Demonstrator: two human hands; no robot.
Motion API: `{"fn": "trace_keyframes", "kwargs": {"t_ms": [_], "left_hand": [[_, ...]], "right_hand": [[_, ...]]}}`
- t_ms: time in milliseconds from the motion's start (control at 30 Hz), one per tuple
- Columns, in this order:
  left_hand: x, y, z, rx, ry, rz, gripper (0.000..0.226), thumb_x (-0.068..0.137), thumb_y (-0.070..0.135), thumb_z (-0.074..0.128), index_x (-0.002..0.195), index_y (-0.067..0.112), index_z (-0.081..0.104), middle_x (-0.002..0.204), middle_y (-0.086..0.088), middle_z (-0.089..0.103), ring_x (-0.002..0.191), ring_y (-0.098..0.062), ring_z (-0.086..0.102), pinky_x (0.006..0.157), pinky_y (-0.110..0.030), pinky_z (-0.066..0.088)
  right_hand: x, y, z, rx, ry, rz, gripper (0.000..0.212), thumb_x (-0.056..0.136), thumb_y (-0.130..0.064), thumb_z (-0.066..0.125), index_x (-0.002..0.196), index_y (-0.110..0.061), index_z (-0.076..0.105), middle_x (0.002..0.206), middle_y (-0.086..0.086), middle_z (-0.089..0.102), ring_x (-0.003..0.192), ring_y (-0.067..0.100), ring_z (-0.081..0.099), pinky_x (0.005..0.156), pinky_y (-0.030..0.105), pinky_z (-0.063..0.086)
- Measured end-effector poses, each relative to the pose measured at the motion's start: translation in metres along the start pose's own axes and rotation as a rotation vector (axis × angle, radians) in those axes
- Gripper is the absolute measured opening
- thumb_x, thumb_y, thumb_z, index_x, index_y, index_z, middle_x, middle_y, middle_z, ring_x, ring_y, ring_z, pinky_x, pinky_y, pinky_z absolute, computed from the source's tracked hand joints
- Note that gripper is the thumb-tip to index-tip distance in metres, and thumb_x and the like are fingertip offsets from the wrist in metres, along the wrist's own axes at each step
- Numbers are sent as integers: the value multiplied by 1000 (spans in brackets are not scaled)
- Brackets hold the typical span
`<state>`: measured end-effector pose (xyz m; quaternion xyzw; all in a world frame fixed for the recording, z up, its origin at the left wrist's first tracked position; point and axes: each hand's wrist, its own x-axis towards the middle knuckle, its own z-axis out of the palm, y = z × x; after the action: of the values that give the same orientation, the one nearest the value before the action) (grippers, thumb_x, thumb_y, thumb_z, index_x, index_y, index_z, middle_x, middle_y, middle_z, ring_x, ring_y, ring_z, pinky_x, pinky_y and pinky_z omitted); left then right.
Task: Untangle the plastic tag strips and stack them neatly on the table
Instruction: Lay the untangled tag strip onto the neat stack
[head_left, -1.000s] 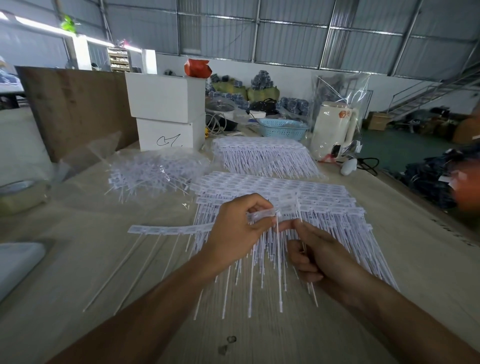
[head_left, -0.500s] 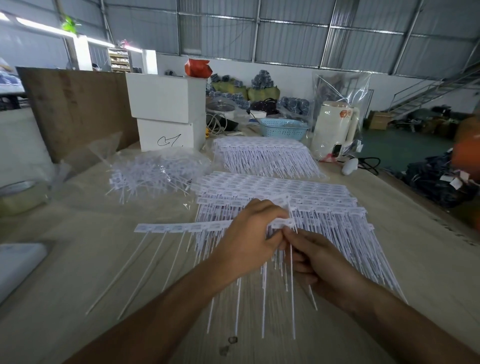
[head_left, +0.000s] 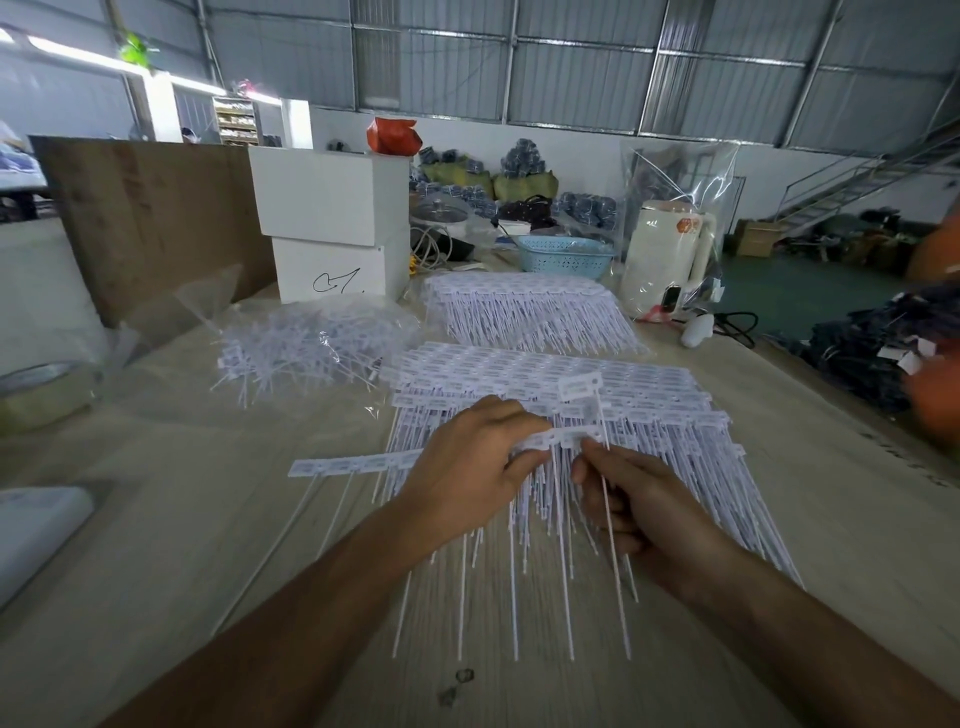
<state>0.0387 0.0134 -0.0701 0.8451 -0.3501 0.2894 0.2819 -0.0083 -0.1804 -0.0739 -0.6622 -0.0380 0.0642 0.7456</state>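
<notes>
Now one single tag has popped up above the strip since a moment ago. We see our left hand pinching the tag strip, our right hand gripping thin tails, both over the stacked tags.

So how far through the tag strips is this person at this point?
Well along, but not finished. Done: two neat stacks, the far stack and the near stack. In hand: the left hand and right hand hold one tag strip over the near stack, a single tag sticking up. Left: the tangled pile in clear plastic.
</notes>
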Motion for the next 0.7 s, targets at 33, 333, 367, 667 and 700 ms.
{"fn": "trace_keyframes", "kwargs": {"t_ms": [33, 333, 367, 667, 700], "left_hand": [[0, 1, 0, 6, 19, 16, 28, 88, 23, 74, 115, 15, 72, 102, 3, 70, 97, -17, 58, 76, -36, 53], [-4, 6, 6, -18, -4, 47, 24, 90, 20, 71, 113, 11, 73, 99, 0, 71, 95, -22, 60, 73, -42, 53], [-4, 7, 6, -34, -15, 44, 24, 92, 21, 70, 114, 12, 73, 99, 1, 71, 95, -21, 60, 74, -41, 52], [-2, 6, 8, -341, -126, -82, 19, 95, 17, 66, 111, 10, 75, 99, 2, 73, 88, -5, 61, 79, -22, 47], [-1, 5, 7, -379, -141, -100, 19, 94, 16, 67, 111, 11, 74, 101, 2, 73, 89, -4, 63, 80, -20, 49]], "right_hand": [[0, 0, -1, -13, 8, -3, 36, 83, -49, 67, 75, -15, 65, 56, -3, 26, 47, 12, 14, 42, 26, 10], [1, 1, -2, -92, 69, -79, 37, 90, -47, 62, 68, -17, 66, 53, 0, 38, 46, 13, 27, 44, 25, 19], [1, 0, -1, -88, 67, -101, 37, 91, -44, 61, 67, -17, 66, 52, 1, 38, 45, 13, 28, 42, 23, 23], [-3, -4, -6, -198, 7, -230, 40, 98, -34, 55, 69, -8, 63, 52, 4, 36, 45, 14, 29, 44, 22, 29], [-3, -4, -6, -204, 3, -237, 40, 97, -34, 55, 69, -8, 64, 52, 4, 36, 44, 14, 29, 43, 21, 29]]}}
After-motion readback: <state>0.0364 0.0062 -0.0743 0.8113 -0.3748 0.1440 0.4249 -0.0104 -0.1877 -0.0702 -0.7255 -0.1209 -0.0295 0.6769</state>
